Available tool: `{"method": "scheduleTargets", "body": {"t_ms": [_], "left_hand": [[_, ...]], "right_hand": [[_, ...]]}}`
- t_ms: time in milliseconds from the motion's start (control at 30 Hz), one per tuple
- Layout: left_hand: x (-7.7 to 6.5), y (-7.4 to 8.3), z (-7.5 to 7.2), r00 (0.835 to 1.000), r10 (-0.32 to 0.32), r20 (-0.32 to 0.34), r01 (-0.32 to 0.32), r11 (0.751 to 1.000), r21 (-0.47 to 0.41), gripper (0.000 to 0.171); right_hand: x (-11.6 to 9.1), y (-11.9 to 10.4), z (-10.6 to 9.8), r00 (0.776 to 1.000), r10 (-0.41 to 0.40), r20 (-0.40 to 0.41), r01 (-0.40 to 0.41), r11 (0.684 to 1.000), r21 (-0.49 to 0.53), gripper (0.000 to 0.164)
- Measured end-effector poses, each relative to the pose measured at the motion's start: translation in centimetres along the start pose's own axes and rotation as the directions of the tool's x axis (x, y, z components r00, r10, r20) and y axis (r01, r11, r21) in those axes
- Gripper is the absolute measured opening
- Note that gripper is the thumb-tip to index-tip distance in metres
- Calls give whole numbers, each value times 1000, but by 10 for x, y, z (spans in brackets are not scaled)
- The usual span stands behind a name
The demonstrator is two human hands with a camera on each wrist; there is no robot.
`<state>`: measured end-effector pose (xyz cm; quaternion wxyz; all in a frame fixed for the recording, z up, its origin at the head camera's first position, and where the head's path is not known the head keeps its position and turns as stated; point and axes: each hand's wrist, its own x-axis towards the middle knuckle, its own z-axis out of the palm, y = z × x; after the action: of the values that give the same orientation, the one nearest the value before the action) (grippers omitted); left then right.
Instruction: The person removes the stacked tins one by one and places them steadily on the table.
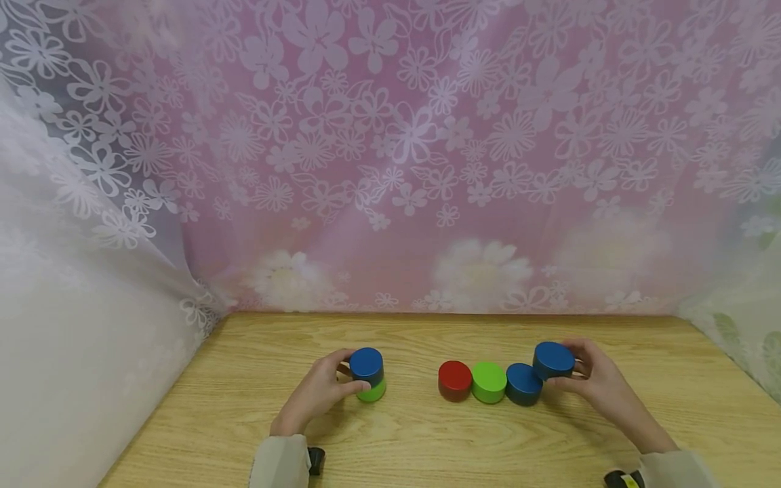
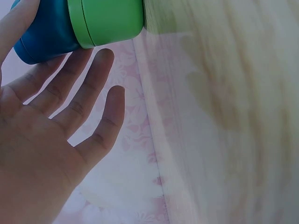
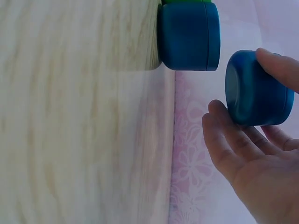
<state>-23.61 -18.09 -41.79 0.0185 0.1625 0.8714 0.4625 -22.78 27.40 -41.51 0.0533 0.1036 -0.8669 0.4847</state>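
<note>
On the left of the table, a blue round tin (image 1: 366,366) is stacked on a green round tin (image 1: 373,391). My left hand (image 1: 317,394) grips the blue one between thumb and fingers; in the left wrist view the lower fingers stand clear of the green tin (image 2: 114,21). My right hand (image 1: 601,385) holds another blue round tin (image 1: 554,360) off the table, pinched by thumb and fingers. Just left of it, a second blue tin (image 1: 523,385) stands on the table. The right wrist view shows a gap between the held tin (image 3: 257,91) and the standing one (image 3: 189,37).
A green tin (image 1: 489,383) and a red tin (image 1: 455,381) continue the row leftward from the standing blue tin. The wooden table (image 1: 415,440) ends at a pink flowered curtain (image 1: 390,169); pale cloth (image 1: 79,325) hangs along the left side.
</note>
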Motion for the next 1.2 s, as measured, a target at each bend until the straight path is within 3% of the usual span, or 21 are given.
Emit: {"method": "scheduleTargets", "body": {"t_ms": [733, 1033, 1200], "left_hand": [[0, 1, 0, 1000, -2, -1, 2, 1000, 8, 56], [0, 2, 0, 1000, 5, -4, -5, 1000, 14, 54], [0, 2, 0, 1000, 13, -8, -13, 1000, 17, 54]], "right_hand": [[-3, 14, -12, 1000, 18, 20, -17, 997, -81, 67], [1, 16, -14, 987, 133, 91, -117, 979, -170, 68], [2, 17, -14, 977, 162, 141, -140, 978, -154, 64]]}}
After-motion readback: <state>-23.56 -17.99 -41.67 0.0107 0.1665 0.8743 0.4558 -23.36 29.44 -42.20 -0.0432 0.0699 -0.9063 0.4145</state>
